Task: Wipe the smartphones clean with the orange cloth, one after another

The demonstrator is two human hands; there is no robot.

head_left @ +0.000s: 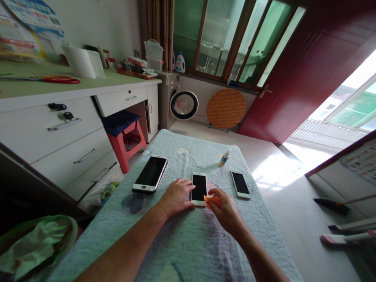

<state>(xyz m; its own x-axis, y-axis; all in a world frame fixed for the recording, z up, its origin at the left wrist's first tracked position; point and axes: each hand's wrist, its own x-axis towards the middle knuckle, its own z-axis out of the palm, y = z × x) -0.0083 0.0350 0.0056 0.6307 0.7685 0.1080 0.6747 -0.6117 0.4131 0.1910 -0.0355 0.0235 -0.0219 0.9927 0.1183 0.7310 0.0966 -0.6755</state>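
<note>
A white smartphone (199, 188) with a dark screen lies face up on the cloth-covered table (188, 243). My left hand (177, 197) rests flat at its left edge, fingers spread and the tips touching the frame. An orange cloth (212, 200) is pinched in my right hand (225, 207), at the phone's lower right edge. To the left lies a larger white smartphone (151, 172), and to the right a smaller one (241, 183), both face up. Beyond them a small spray bottle (225, 158) stands upright.
At the left is a white desk (70, 129) with drawers, and a red stool (129, 145) is beside it. A waste basket (73, 225) stands at the lower left. Farther off are a washing machine (169, 94) with its door open and a round wooden tabletop (226, 108).
</note>
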